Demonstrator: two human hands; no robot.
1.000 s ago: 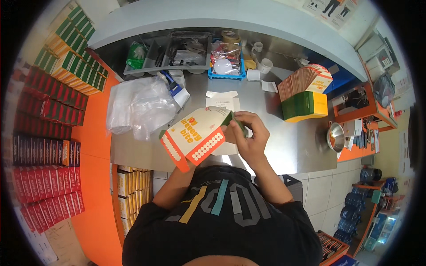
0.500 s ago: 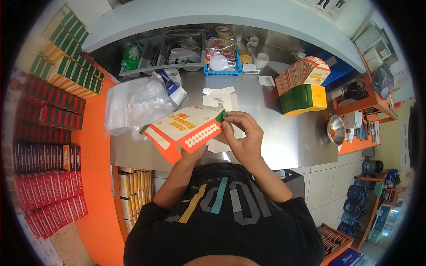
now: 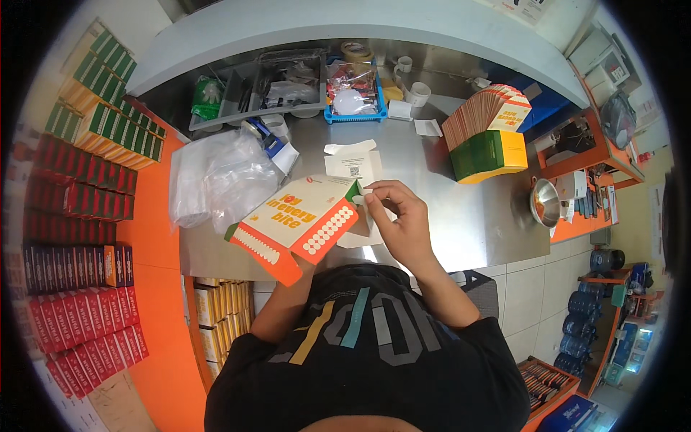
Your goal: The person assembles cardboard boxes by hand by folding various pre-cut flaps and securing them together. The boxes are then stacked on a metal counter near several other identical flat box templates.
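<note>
Folded carton [image 3: 294, 225], cream top with orange dotted flaps and a green tab, centre of view, held over the steel counter; right hand [image 3: 398, 222] pinches its flap at 3 o'clock. Left hand hidden beneath. White label sheet [image 3: 352, 164] flat at the carton's 1 o'clock. Fanned stack of flat cartons [image 3: 486, 133], orange, green and yellow, at 2 o'clock. Green-and-yellow boxes [image 3: 108, 115] shelved at 10 o'clock; red boxes [image 3: 75, 237] at 9 o'clock.

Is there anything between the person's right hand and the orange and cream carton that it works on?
Nothing visible. The right hand already touches the carton at its green end flap, fingertips on the flap's edge. The left hand is hidden under the carton.
</note>
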